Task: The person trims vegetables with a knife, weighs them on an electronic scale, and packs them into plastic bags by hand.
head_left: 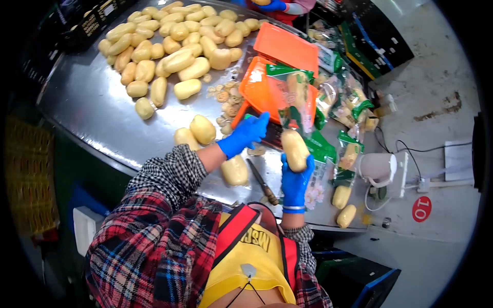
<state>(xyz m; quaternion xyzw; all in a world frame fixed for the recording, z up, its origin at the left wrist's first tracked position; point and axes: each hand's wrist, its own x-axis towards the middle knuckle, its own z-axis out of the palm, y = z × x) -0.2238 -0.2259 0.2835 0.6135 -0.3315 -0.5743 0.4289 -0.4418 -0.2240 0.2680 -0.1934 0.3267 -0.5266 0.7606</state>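
Observation:
My right hand point(295, 182), in a blue glove, is closed around the lower end of a pale peeled lotus root segment point(294, 146). The root's upper end meets the lower part of a clear and green plastic bag point(298, 92); whether it is inside cannot be made out. My left hand point(247, 135), also gloved in blue, is over a dark surface beside an orange tray point(254, 82). Its fingers stretch to the right and hold nothing visible. A knife with a wooden handle point(269, 195) lies between my hands. Nearby is another lotus root piece point(234, 170).
Many peeled lotus roots point(179, 61) cover the far metal table point(84, 97), with cut ends point(228, 97) beside them. An orange lid point(286, 47) and filled bags point(354, 97) stand right. A white mug-like container point(377, 168) sits near cables. Another person's gloved hand point(272, 6) shows at the top.

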